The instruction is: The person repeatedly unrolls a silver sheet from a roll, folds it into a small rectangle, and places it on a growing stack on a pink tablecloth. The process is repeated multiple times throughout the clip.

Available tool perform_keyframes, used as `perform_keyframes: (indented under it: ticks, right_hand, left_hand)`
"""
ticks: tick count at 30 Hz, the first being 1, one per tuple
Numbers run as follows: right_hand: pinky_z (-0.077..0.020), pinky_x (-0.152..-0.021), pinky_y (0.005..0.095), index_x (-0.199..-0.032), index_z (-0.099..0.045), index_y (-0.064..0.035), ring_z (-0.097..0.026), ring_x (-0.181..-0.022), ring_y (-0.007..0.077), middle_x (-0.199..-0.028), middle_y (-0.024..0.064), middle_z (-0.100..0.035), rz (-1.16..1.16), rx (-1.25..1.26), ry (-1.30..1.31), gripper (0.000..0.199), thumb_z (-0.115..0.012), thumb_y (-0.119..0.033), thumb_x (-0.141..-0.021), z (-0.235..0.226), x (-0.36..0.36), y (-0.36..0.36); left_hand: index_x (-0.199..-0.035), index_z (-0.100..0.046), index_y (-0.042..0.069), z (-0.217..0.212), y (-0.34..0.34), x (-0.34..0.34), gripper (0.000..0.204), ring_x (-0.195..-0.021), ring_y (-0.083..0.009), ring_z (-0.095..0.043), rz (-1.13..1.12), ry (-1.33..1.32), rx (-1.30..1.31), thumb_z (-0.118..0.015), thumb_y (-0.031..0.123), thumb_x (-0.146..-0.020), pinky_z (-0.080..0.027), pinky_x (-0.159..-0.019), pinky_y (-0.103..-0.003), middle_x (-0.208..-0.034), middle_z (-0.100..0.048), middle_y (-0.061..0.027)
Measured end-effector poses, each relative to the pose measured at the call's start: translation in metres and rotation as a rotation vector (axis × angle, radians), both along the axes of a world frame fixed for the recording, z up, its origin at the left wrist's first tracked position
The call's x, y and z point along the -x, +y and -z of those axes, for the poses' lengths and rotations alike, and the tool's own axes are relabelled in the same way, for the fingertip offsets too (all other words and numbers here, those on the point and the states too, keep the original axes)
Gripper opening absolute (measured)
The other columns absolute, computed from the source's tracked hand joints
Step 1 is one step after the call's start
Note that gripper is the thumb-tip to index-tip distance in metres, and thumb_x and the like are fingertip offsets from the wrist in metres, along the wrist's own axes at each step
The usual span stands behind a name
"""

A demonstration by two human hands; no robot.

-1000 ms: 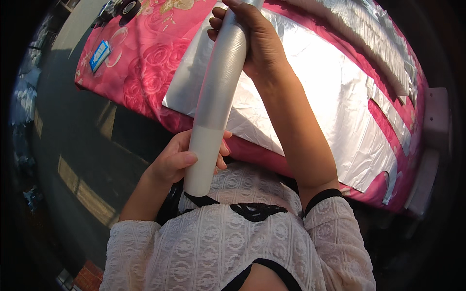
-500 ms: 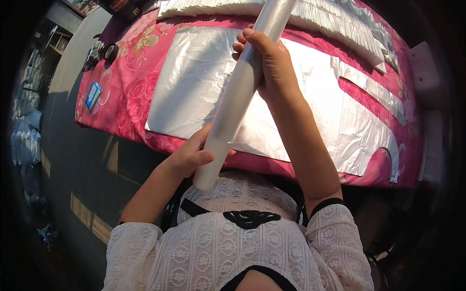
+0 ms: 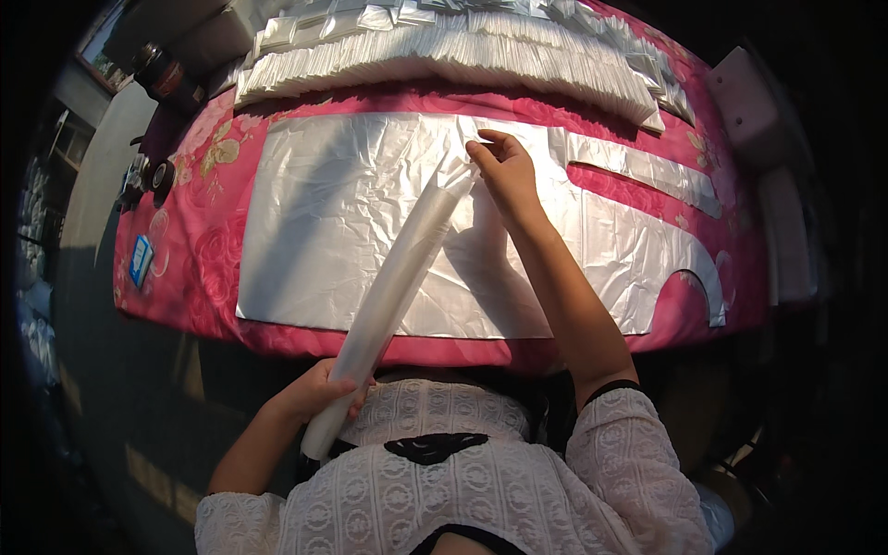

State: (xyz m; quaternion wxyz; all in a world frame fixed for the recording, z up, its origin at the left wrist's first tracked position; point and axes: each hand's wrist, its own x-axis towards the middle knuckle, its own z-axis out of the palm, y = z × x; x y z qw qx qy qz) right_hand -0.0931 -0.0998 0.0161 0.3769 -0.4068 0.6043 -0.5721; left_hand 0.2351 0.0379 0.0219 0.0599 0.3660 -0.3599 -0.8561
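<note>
Head view — left hand (image 3: 318, 392) grips roll (image 3: 393, 285), right hand (image 3: 508, 174) pinches film (image 3: 456, 172) — packet (image 3: 140, 262) print illegible.

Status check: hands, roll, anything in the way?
Left hand gripping roll near lower end. Right hand at upper end, grip unclear. Roll slanted, silver sheet beyond. White stacks farther back, not blocking.

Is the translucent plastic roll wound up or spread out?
Mostly wound up: the translucent plastic roll is a slim cylinder in the left hand; loose film flares from its upper end near the right hand.
</note>
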Motion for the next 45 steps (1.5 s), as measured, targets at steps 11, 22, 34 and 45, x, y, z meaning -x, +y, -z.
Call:
perform_keyframes:
  ticks: [11,22,34,45]
  right_hand:
    - [-0.0396,-0.062,0.0220,-0.086,-0.065,0.0013,-0.050,-0.067,0.0097,-0.072,0.0031,-0.059,-0.474,-0.539,0.354,0.047,-0.064,-0.045,-0.079,-0.019,0.024,0.011]
    - [-0.0403,-0.055,0.0206,-0.078,-0.063,-0.0049,-0.055,-0.060,0.0066,-0.067,-0.0004,-0.060,-0.797,-0.438,0.007,0.018,-0.067,-0.023,-0.082,-0.017,0.023,0.019]
    - [-0.0399,-0.062,0.0150,-0.101,-0.062,-0.0053,-0.049,-0.067,0.0007,-0.078,-0.0062,-0.057,-0.241,-0.342,0.207,0.023,-0.061,-0.023,-0.087,-0.002,0.218,0.017]
    - [-0.0345,-0.055,0.0173,-0.089,-0.064,-0.0061,-0.046,-0.063,0.0016,-0.070,-0.0062,-0.054,-0.510,-0.309,0.258,0.020,-0.062,-0.025,-0.087,-0.023,0.130,-0.012]
  left_hand:
    - [-0.095,-0.054,0.001,0.014,0.009,-0.019,0.051,-0.052,-0.0143,-0.055,0.041,0.045,-0.269,-0.074,0.038,-0.067,-0.045,-0.049,-0.027,-0.064,-0.056,-0.0075]
    - [-0.099,-0.054,0.000,0.019,0.002,-0.028,0.056,-0.054,-0.0155,-0.057,0.075,0.028,-0.298,-0.077,0.037,-0.065,-0.046,-0.050,-0.027,-0.069,-0.059,-0.0094]
    - [-0.111,-0.053,0.000,-0.002,-0.003,-0.079,0.053,-0.085,-0.0139,-0.061,0.316,-0.166,-0.202,-0.077,0.017,-0.067,-0.050,-0.075,-0.026,-0.091,-0.064,-0.0085]
    - [-0.094,-0.060,0.005,-0.075,-0.080,0.058,0.039,-0.079,-0.0289,-0.059,0.650,-0.422,1.252,-0.074,0.011,-0.058,-0.047,-0.068,-0.036,-0.083,-0.062,-0.0105]
